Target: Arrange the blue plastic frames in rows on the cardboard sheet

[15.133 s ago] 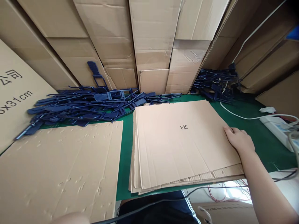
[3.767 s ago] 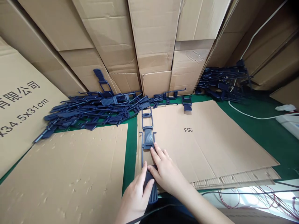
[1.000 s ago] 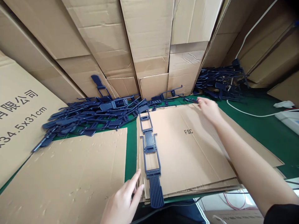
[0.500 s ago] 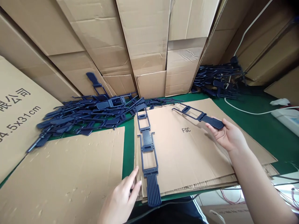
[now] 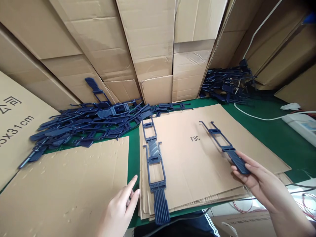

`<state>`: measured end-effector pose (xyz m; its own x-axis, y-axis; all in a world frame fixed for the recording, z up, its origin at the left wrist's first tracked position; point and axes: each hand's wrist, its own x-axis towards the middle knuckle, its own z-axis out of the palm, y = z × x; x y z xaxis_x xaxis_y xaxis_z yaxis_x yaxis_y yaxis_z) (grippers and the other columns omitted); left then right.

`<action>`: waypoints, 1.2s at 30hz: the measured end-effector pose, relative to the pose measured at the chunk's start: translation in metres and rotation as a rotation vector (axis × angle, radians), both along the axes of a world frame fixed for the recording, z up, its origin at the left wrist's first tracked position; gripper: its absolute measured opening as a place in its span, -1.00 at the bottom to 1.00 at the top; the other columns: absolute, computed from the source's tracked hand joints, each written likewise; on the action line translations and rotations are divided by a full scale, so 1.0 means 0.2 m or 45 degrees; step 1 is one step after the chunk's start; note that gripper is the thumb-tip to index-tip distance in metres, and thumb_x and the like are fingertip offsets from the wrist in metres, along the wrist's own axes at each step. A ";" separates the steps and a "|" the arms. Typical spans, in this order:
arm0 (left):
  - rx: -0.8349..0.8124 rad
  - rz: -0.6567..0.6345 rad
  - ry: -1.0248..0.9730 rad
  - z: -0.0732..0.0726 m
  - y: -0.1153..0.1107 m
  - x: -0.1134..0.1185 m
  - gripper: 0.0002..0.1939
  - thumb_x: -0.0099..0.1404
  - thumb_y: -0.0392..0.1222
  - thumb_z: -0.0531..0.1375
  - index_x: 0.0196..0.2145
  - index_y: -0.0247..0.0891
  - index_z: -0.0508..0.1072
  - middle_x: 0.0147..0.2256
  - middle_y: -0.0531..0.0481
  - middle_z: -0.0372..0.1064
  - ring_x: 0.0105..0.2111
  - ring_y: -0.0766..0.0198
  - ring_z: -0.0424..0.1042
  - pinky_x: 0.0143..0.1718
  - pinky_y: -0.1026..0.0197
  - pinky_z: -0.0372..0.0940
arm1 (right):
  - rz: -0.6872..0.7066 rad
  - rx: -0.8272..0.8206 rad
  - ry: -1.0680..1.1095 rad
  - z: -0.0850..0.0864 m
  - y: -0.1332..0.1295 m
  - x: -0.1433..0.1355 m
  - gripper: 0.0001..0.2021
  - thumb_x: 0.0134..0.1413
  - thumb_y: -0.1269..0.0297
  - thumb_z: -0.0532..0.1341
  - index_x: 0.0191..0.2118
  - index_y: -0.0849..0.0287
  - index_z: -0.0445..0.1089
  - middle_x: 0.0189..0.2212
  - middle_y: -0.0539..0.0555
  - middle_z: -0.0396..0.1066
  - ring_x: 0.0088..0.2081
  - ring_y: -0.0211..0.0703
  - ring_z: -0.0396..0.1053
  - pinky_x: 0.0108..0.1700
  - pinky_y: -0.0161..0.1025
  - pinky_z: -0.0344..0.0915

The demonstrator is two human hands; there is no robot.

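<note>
My right hand [image 5: 259, 181] grips the ribbed end of a dark blue plastic piece [image 5: 221, 141], whose open frame and hooked tips point up and left above the cardboard stack. Two similar pieces lie in a line along the stack's left edge: the near piece [image 5: 156, 174] has its ribbed end past the front edge, and the far piece [image 5: 149, 130] reaches the pile. My left hand [image 5: 120, 207] is just left of the near piece, empty, its index finger and thumb apart and the other fingers curled.
A large pile of blue pieces [image 5: 91, 121] lies at the back left, another pile [image 5: 224, 84] at the back right. Cardboard sheets [image 5: 192, 158] cover part of the green table [image 5: 261, 125]. Cardboard boxes [image 5: 153, 39] stand behind. A white cable and power strip [image 5: 301, 126] are at the right.
My right hand has moved down and right with its piece, which now points more steeply away. My left hand has shifted slightly left, away from the near piece.
</note>
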<state>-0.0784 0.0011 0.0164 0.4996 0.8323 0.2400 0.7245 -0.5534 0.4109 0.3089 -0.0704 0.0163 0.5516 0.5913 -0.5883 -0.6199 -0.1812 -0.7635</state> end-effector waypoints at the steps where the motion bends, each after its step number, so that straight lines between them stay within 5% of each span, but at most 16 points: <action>1: -0.030 -0.010 -0.016 0.00 0.01 0.01 -0.62 0.60 0.01 -0.20 0.12 -0.27 0.17 -0.39 0.09 0.12 -0.49 0.44 0.20 -0.51 0.51 0.17 | 0.100 -0.047 -0.033 -0.01 -0.03 -0.02 -0.35 -0.28 0.28 0.28 0.07 0.13 0.20 -0.02 0.15 0.22 -0.32 -0.14 0.36 -0.26 -0.30 0.39; 3: -0.069 -0.044 -0.049 0.00 0.02 0.04 -0.64 0.59 -0.01 -0.20 0.12 -0.27 0.16 -0.40 0.10 0.11 -0.49 0.43 0.19 -0.50 0.49 0.16 | 0.381 -0.132 -0.130 -0.02 -0.05 -0.05 -0.20 -0.37 0.04 0.33 0.11 0.07 0.14 0.09 0.09 0.09 -0.20 -0.08 0.34 -0.16 -0.25 0.38; 5: -0.101 -0.074 -0.080 0.00 0.02 0.06 -0.66 0.59 -0.03 -0.20 0.13 -0.26 0.14 -0.38 0.10 0.11 -0.47 0.43 0.20 -0.48 0.47 0.16 | 0.774 -0.211 -0.392 -0.03 -0.04 -0.08 -0.23 -0.22 -0.16 0.20 0.16 0.00 0.07 0.13 0.02 0.01 -0.05 -0.09 0.25 -0.03 -0.21 0.30; 9: -0.089 -0.072 -0.114 0.01 0.02 0.06 -0.65 0.59 -0.03 -0.20 0.13 -0.27 0.15 -0.38 0.09 0.11 -0.47 0.42 0.19 -0.49 0.45 0.15 | 1.442 -0.404 -1.267 0.01 0.10 -0.14 -0.42 0.10 -0.15 -0.15 0.22 -0.14 -0.11 -0.12 -0.01 0.26 -0.14 -0.18 0.25 -0.06 -0.11 0.23; 11: -0.018 -0.039 -0.079 0.05 0.03 0.05 -0.62 0.60 -0.01 -0.23 0.10 -0.31 0.17 -0.34 0.08 0.13 -0.42 0.41 0.22 -0.48 0.43 0.15 | 1.426 -0.478 -1.629 0.04 0.21 -0.17 -0.47 0.14 -0.06 -0.19 0.20 -0.06 -0.03 -0.11 0.00 0.25 -0.13 -0.16 0.24 -0.08 -0.11 0.22; 14: 0.100 0.011 0.044 0.14 0.08 0.06 -0.56 0.60 0.03 -0.28 0.07 -0.28 0.21 -0.14 0.09 0.10 -0.24 0.38 0.22 -0.40 0.39 0.19 | 1.262 -0.303 -2.130 0.05 0.35 -0.23 -0.44 0.15 0.00 -0.22 0.17 0.15 0.09 0.05 0.05 0.11 0.03 -0.11 0.11 0.05 -0.12 0.12; 19: 0.017 -0.012 -0.032 0.25 0.29 0.19 -0.58 0.48 0.07 -0.19 0.05 -0.18 0.26 -0.02 0.17 -0.04 -0.04 0.43 0.05 0.02 0.50 0.00 | 1.262 -0.163 -2.472 0.03 0.46 -0.34 -0.42 0.16 -0.01 -0.22 0.16 0.23 0.12 0.13 0.08 0.00 0.13 -0.05 -0.04 0.10 -0.06 0.04; 23: 0.074 -0.067 0.116 0.19 0.44 0.38 -0.51 0.43 -0.04 -0.27 0.07 -0.29 0.25 0.05 0.14 -0.21 0.05 0.42 -0.11 0.12 0.31 -0.01 | 1.251 -0.297 -2.513 0.00 0.47 -0.39 -0.41 0.17 -0.01 -0.26 0.18 0.19 0.10 0.19 0.10 -0.16 0.18 0.03 -0.13 0.09 0.07 -0.03; 25: 0.087 -0.010 0.309 0.12 0.47 0.46 -0.64 0.48 -0.10 -0.02 0.14 -0.34 0.17 0.09 0.10 -0.37 0.10 0.34 -0.29 0.11 0.14 0.01 | 1.296 -0.424 -2.464 -0.01 0.46 -0.40 -0.39 0.16 -0.02 -0.27 0.21 0.19 0.05 0.21 0.12 -0.23 0.19 0.09 -0.19 0.09 0.11 -0.06; 28: 0.100 -0.007 0.572 0.04 0.46 0.53 -0.44 0.42 -0.07 0.25 0.21 -0.25 0.07 0.09 0.07 -0.59 0.10 0.21 -0.50 0.08 -0.03 -0.01 | 1.411 -0.555 -2.370 -0.04 0.46 -0.40 -0.37 0.15 -0.05 -0.27 0.25 0.16 -0.05 0.24 0.10 -0.36 0.22 0.14 -0.28 0.13 0.11 -0.13; 36: 0.208 0.022 0.845 -0.02 0.43 0.55 -0.33 0.37 0.18 0.24 0.23 -0.15 0.04 0.10 0.08 -0.56 0.09 0.17 -0.48 0.07 -0.09 -0.07 | 1.546 -0.302 -2.333 -0.08 0.49 -0.38 -0.39 0.15 -0.04 -0.25 0.25 0.12 -0.07 0.24 -0.03 -0.48 0.24 0.07 -0.40 0.20 0.04 -0.24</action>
